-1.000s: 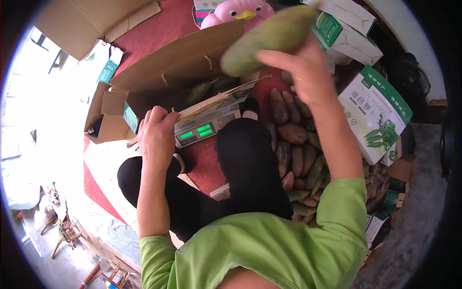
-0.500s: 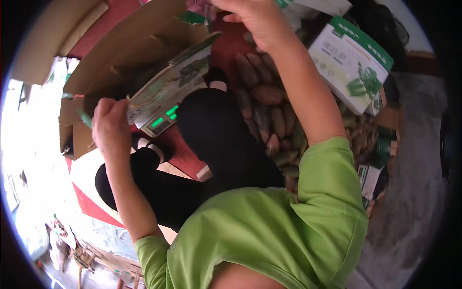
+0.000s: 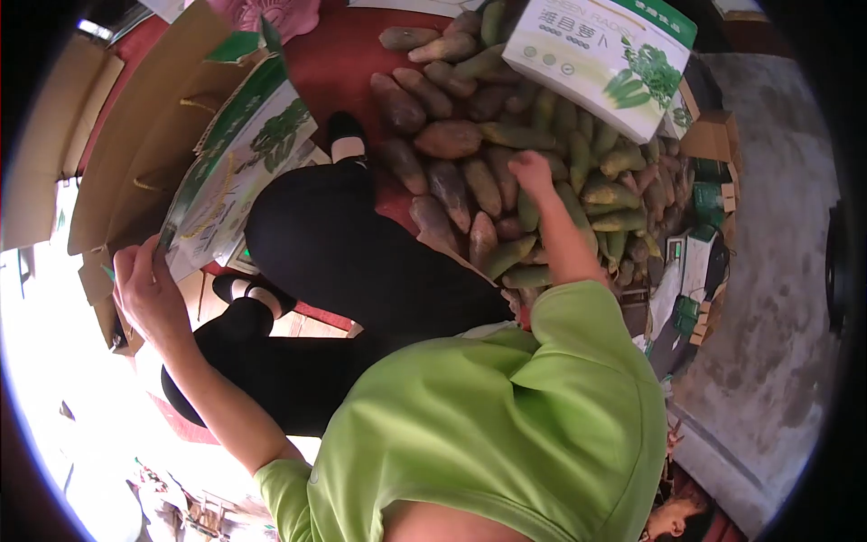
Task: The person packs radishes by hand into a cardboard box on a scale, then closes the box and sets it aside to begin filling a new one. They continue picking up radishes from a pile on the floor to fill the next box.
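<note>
My left hand (image 3: 149, 289) is at the near edge of an open cardboard box (image 3: 135, 194), its fingers closed on the edge of the green and white printed flap (image 3: 239, 181). My right hand (image 3: 531, 172) is over a big pile of green and purplish radishes (image 3: 449, 138), its fingers drawn together. What those fingers hold, if anything, is too small to tell. A scale (image 3: 239, 257) shows partly beneath the printed flap, beside my knee.
A closed white and green printed carton (image 3: 601, 59) lies on the far side of the pile. Beyond the box is a pink basket (image 3: 275, 16). More cartons (image 3: 695, 280) stand at the right, beside grey floor (image 3: 768, 226). A person's head shows at the lower right.
My right hand has come down from the top of the view to the radishes. My left hand stays by the box edge. The view has shifted, showing more of the pile.
</note>
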Demonstrator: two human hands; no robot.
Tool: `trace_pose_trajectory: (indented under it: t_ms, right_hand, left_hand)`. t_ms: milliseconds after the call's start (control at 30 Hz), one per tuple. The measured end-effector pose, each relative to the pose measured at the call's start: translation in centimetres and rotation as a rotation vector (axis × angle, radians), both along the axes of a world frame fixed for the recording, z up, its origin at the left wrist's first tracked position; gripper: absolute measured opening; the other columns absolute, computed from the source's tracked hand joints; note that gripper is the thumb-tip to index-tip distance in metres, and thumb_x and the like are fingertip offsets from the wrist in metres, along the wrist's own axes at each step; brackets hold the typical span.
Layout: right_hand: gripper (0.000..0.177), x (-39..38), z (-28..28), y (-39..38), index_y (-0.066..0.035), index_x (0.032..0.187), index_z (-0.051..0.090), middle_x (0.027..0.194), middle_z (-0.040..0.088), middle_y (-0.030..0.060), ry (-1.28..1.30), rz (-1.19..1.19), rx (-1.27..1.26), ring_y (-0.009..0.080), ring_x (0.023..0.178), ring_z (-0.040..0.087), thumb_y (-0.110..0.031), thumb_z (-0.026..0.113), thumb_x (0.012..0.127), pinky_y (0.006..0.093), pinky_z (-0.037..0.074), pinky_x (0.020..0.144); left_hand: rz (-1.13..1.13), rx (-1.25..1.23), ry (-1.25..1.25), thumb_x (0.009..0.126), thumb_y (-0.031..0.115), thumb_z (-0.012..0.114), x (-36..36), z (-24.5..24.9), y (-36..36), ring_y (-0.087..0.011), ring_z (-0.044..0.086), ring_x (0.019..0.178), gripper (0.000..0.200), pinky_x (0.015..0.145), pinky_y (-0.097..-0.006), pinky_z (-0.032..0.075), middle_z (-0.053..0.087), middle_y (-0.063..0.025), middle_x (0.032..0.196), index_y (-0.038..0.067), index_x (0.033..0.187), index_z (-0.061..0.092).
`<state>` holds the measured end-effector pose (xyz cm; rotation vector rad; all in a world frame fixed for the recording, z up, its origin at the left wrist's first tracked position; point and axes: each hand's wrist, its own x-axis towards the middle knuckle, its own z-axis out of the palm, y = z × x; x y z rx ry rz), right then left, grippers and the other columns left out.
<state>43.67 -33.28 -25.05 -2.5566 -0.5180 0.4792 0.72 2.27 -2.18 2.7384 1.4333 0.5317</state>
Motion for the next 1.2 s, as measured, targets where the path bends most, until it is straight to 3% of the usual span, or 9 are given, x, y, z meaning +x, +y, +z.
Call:
trace_pose_trajectory:
  t_ms: [167,267,467,600,667,733,900,1067,1200]
  right_hand:
    - [0.035,-1.5,-5.0,-9.3,0.003,0.091,0.063,0.082,0.064,0.0197,-0.075,-0.174,-0.356,0.0285,0.075,0.064,-0.023,0.068,0.068,0.0378,0.049,0.071]
    - [0.044,-1.7,-5.8,-11.4,0.003,0.109,0.056,0.106,0.061,0.0236,0.167,-0.404,-0.363,0.0368,0.102,0.058,-0.019,0.063,0.071,0.042,0.047,0.085]
    - [0.052,-1.6,-12.5,-13.8,0.005,0.111,0.056,0.106,0.063,0.0148,0.136,-0.615,-0.196,0.0323,0.096,0.061,-0.013,0.073,0.065,0.0409,0.049,0.077]
    - [0.051,-2.9,-8.7,-10.1,0.002,0.111,0.057,0.103,0.063,0.0119,0.194,-0.899,-0.231,0.0307,0.093,0.061,-0.017,0.075,0.067,0.0403,0.049,0.077]
    - [0.048,-2.7,-9.6,-11.0,-0.005,0.114,0.057,0.105,0.063,0.0094,0.581,-1.004,0.314,0.0277,0.091,0.062,-0.021,0.074,0.072,0.0404,0.049,0.075]
    - [0.043,-3.6,-5.7,-9.3,-0.008,0.113,0.058,0.102,0.063,0.0082,0.763,-1.015,0.282,0.0262,0.087,0.062,-0.022,0.073,0.075,0.04,0.049,0.074]
    - [0.036,-3.9,-0.2,-5.3,-0.01,0.111,0.058,0.096,0.062,0.0043,1.028,-0.676,0.433,0.0213,0.079,0.061,-0.021,0.069,0.078,0.0384,0.048,0.072]
    - [0.052,-2.7,-0.2,-3.2,-0.008,0.115,0.054,0.112,0.055,0.0114,-0.338,0.163,-0.266,0.0292,0.101,0.054,-0.015,0.073,0.067,0.0416,0.047,0.084]
    - [0.058,-1.4,-0.9,-1.0,-0.01,0.119,0.051,0.12,0.05,0.0132,-0.298,0.167,-0.36,0.0306,0.113,0.047,-0.021,0.074,0.067,0.0446,0.044,0.091]
  left_hand:
    - [-0.017,0.047,0.023,0.082,0.009,0.061,0.0,-0.2,0.0,-0.0232,0.058,0.076,0.012,0.069,-0.0367,0.043,0.055,-0.004,0.084,0.009,0.093,0.067]
    - [-0.031,0.051,0.017,0.081,0.008,0.061,-0.3,-0.4,0.2,-0.0235,0.058,0.076,0.012,0.069,-0.0373,0.044,0.055,-0.0045,0.084,0.008,0.092,0.066]
    - [-0.027,0.037,0.005,0.081,0.007,0.062,-0.2,-0.4,0.2,-0.024,0.058,0.075,0.012,0.067,-0.0377,0.044,0.055,-0.0053,0.082,0.007,0.092,0.066]
    - [-0.029,0.04,0.017,0.081,0.007,0.061,-0.3,-0.5,0.3,-0.0242,0.058,0.075,0.012,0.067,-0.0377,0.044,0.055,-0.0057,0.082,0.006,0.092,0.066]
    - [-0.034,0.047,0.015,0.081,0.007,0.061,-0.3,-0.4,0.3,-0.0243,0.058,0.075,0.012,0.067,-0.0379,0.045,0.055,-0.0059,0.083,0.006,0.092,0.066]
    - [-0.041,0.05,0.008,0.082,0.007,0.061,-0.3,-0.5,0.4,-0.0243,0.059,0.075,0.012,0.067,-0.0381,0.045,0.055,-0.006,0.083,0.006,0.092,0.066]
    - [-0.043,0.044,-0.035,0.081,0.006,0.062,-0.2,-0.5,0.4,-0.0239,0.059,0.072,0.009,0.064,-0.0377,0.045,0.055,-0.0064,0.081,0.005,0.089,0.067]
    - [-0.055,0.052,-0.044,0.081,0.005,0.063,-0.3,-0.5,0.3,-0.0232,0.058,0.07,0.009,0.062,-0.0372,0.045,0.055,-0.0064,0.079,0.005,0.089,0.067]
    - [-0.052,0.051,-0.032,0.081,0.005,0.063,-0.2,-0.6,0.2,-0.0224,0.057,0.071,0.01,0.064,-0.0366,0.044,0.054,-0.0059,0.079,0.005,0.09,0.067]
